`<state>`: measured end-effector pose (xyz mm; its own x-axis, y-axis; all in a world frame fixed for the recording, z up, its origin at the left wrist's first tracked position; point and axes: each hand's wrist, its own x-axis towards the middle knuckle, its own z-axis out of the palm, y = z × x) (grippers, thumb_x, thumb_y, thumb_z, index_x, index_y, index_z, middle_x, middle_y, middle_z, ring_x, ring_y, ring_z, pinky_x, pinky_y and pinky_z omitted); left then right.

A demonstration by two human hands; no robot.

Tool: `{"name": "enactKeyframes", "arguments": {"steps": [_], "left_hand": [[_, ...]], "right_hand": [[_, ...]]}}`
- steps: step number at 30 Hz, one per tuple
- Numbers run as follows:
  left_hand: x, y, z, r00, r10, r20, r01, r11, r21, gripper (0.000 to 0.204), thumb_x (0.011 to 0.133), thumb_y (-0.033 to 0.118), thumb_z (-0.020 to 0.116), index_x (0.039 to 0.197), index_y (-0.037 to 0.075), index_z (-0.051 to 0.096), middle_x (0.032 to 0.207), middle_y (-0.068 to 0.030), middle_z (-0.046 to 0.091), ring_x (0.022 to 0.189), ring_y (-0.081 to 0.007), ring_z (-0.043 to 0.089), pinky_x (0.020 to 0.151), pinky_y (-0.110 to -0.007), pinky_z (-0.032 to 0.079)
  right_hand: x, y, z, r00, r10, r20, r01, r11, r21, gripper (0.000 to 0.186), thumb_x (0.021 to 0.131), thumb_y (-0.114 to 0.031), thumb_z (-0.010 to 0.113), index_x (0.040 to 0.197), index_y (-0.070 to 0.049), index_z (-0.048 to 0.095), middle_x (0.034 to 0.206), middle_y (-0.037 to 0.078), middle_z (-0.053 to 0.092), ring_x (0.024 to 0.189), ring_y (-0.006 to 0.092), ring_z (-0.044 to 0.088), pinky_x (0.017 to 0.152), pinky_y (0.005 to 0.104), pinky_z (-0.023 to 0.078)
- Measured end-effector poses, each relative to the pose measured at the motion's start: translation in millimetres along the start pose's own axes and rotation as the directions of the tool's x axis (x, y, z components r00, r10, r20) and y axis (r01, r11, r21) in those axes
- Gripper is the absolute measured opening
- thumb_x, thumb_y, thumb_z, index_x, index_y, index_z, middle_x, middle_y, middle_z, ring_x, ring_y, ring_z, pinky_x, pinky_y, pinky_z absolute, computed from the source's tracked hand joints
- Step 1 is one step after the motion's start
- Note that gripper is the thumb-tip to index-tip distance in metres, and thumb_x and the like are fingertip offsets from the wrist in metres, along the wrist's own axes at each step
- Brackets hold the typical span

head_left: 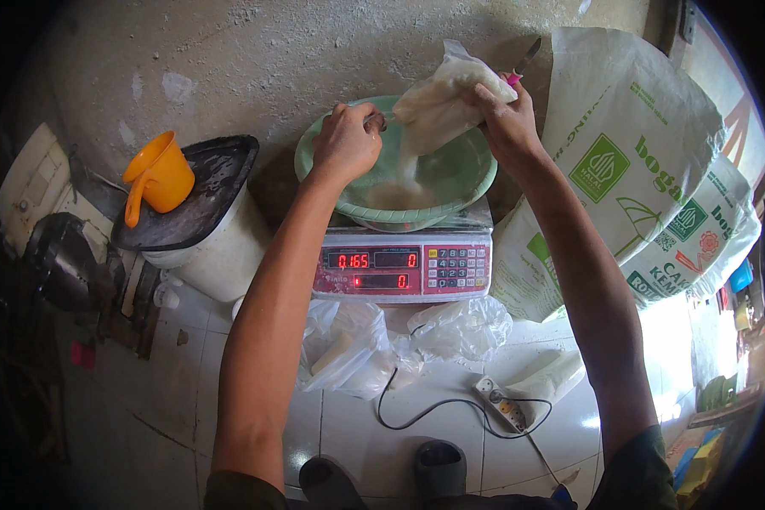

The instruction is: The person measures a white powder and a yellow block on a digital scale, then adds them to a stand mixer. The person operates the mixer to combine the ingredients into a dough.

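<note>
A pale green plastic bowl [478,174] rests on a digital scale [374,291] with a lit red display. My right hand [512,119] grips a clear plastic bag [440,100] of whitish powder or fine grains, tilted over the bowl. From its lower end a pale stream [409,170] falls into a small heap in the bowl. A knife [529,55] with a pink handle also sticks up from that hand. Above the bowl's left side, my left hand [347,144] is closed, fingers curled; something dark shows at its fingertips, too small to name.
Large white sacks [599,157] with green print stand at the right. An orange dipper [163,180] sits on a black lid [221,170] over a white bucket [217,242] at the left. Clear plastic bags [348,344] and a power strip [501,404] with its cord lie on the tiled floor.
</note>
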<state>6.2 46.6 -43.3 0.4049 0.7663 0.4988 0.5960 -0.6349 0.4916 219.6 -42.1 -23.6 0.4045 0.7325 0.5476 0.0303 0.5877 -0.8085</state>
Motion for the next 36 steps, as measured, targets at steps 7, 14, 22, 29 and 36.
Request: {"name": "enactKeyframes", "arguments": {"steps": [7,14,22,29,36], "left_hand": [[5,17,-6,0.997,-0.069,0.045,0.074,0.989,-0.125,0.028,0.091,0.025,0.049,0.109,0.009,0.064,0.111,-0.0189,0.064,0.106,-0.0386,0.059,0.089,-0.046,0.046],[5,22,-8,0.997,-0.076,0.014,0.077,0.988,-0.137,0.025,0.093,0.022,0.050,0.105,0.004,0.064,0.106,-0.0183,0.066,0.103,-0.0363,0.061,0.088,-0.042,0.046],[3,18,-3,0.996,-0.088,0.007,0.088,0.985,-0.150,0.025,0.093,0.020,0.050,0.103,0.001,0.064,0.104,-0.0184,0.067,0.102,-0.0346,0.062,0.089,-0.040,0.046],[3,21,1,0.992,-0.116,0.051,0.123,0.976,-0.181,0.028,0.093,0.024,0.047,0.109,0.007,0.063,0.113,-0.0185,0.064,0.108,-0.0371,0.059,0.092,-0.044,0.045],[3,14,2,0.993,-0.109,0.053,0.117,0.977,-0.180,0.028,0.093,0.024,0.048,0.108,0.006,0.063,0.112,-0.0190,0.064,0.107,-0.0378,0.059,0.091,-0.045,0.045]], "right_hand": [[-15,2,0,0.999,-0.045,-0.016,0.043,0.992,-0.116,0.028,0.086,-0.012,0.067,0.104,0.000,0.049,0.090,0.008,0.062,0.084,0.0154,0.061,0.077,0.0278,0.049],[-15,-2,1,0.996,-0.071,-0.055,0.060,0.982,-0.180,0.029,0.082,-0.014,0.070,0.099,-0.003,0.048,0.086,0.005,0.060,0.081,0.0131,0.057,0.073,0.0268,0.047],[-14,-6,5,0.995,-0.079,-0.062,0.070,0.988,-0.138,0.029,0.081,-0.014,0.070,0.097,-0.004,0.048,0.084,0.004,0.059,0.078,0.0129,0.057,0.072,0.0266,0.047],[-16,-7,3,0.995,-0.069,-0.077,0.055,0.986,-0.160,0.027,0.081,-0.013,0.069,0.095,-0.004,0.048,0.083,0.004,0.059,0.078,0.0125,0.057,0.073,0.0269,0.047],[-15,-7,6,0.995,-0.069,-0.068,0.058,0.985,-0.163,0.026,0.081,-0.012,0.069,0.095,-0.003,0.049,0.083,0.003,0.057,0.079,0.0120,0.056,0.072,0.0267,0.046]]}}
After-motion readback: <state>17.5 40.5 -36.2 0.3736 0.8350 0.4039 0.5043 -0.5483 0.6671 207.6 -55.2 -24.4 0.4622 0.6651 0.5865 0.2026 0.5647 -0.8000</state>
